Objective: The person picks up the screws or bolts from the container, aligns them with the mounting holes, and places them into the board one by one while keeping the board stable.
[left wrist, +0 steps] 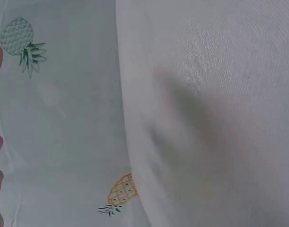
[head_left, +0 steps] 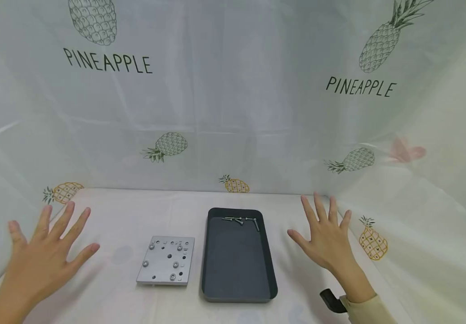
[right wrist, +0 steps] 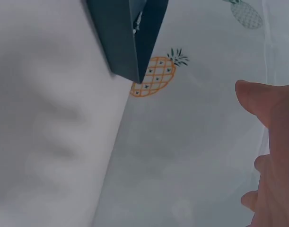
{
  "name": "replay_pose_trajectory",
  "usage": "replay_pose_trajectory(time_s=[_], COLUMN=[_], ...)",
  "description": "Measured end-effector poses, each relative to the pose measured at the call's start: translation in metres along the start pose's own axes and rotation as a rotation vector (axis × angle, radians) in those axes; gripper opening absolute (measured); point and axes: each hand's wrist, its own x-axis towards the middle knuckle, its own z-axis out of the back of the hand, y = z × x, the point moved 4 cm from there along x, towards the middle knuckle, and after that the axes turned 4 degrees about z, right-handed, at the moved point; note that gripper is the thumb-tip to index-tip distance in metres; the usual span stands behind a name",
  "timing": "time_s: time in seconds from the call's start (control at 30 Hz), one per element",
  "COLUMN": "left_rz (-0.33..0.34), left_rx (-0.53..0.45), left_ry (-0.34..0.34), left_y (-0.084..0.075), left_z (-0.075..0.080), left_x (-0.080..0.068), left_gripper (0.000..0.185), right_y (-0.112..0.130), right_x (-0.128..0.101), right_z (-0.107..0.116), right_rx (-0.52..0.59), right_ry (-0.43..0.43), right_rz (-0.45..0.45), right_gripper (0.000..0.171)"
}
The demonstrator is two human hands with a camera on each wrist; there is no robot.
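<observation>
silver-grey metal plate (head_left: 161, 266) and dark tray (head_left: 237, 265) lie between the person's 2 hands in the head view, on white cloth (head_left: 115, 216). the left hand (head_left: 48, 254) is spread wide, its 5 digits fanned, with nothing in its grasp; the plate lies to its right, apart from it, with 5 ring-like heads and some dark holes on its face. the right hand (head_left: 330, 238) is spread just as wide and also holds nothing. the tray is to its left, apart from its thumb, and small screws (head_left: 239, 221) lie at the tray's far end, roughly level with the fingers. a pale sleeve (head_left: 368, 310) and a black fitting (head_left: 333, 300) sit behind that hand, at the wrist.

the left wrist view shows only fingertips at its edge, gripping nothing visible, with a soft shadow on the cloth beside them; the plate is out of this view.

the right wrist view has the thumb and parts of some fingers apart from everything; across from the thumb is the tray's corner, with a bit of screw inside.

the step in hand appears to be a pause, with no handling under way. picking up a screw would call for the right hand to go leftward, dip over the tray wall and pinch finely; the left could steady the plate.
</observation>
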Motion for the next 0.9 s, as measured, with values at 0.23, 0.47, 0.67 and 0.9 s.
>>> replay_pose_trajectory(time_s=[0.23,0.47,0.67,0.9], left_rz=[-0.003,-0.02,-0.04,-0.052], left_rx=[-0.021,-0.102,-0.167,-0.292], left_ry=[-0.006,-0.022,-0.033,-0.014], left_y=[-0.007,-0.019,-0.032,-0.047], left_z=[-0.006,-0.015,-0.02,-0.027], left_x=[-0.001,-0.005,-0.01,-0.011], left_gripper=[0.1,0.098,0.096,0.093], right_y=[0.01,0.014,0.016,0.021], right_x=[0.019,0.038,0.048,0.063], right_z=[-0.001,-0.007,-0.011,-0.012], right_rx=[-0.007,0.042,0.136,0.241], right_ry=[0.024,0.06,0.071,0.04], right_rz=[0.038,0.079,0.071,0.093], right_gripper=[0.097,0.097,0.095,0.09])
